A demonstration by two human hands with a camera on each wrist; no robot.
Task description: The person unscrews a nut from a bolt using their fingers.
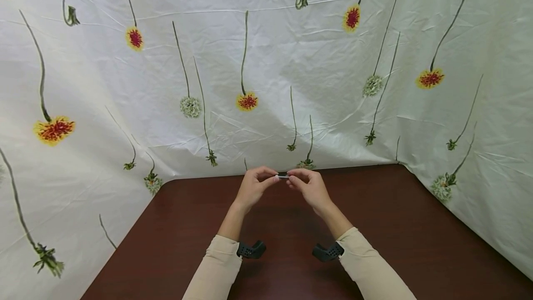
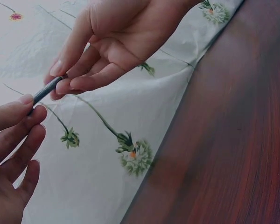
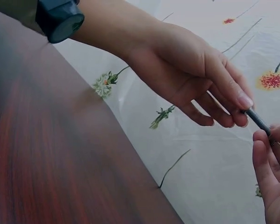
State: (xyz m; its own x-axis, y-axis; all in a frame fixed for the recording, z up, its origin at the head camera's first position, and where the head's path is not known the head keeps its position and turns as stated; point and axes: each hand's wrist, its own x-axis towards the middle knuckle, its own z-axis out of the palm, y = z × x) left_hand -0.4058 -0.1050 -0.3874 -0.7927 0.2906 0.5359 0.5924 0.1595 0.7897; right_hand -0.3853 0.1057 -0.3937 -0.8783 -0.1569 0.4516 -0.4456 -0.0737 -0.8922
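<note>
A short grey threaded rod [image 1: 283, 177] is held level in the air between both hands, over the far part of the table. My left hand [image 1: 252, 190] pinches one end between thumb and fingertips. The opposite end is pinched by my right hand [image 1: 313, 190]. In the left wrist view, fine threads show along the rod [image 2: 47, 89], while the fingertips cover its two ends. Seen from the right wrist, the rod [image 3: 259, 121] slants between the left thumb and the right fingers.
A dark reddish-brown wooden table [image 1: 187, 244] lies below the hands. White cloth [image 1: 266, 54] printed with flowers hangs behind it and along both sides. Each wrist wears a black band, the left band [image 1: 251, 249] and the right band [image 1: 328, 251], beside beige sleeves.
</note>
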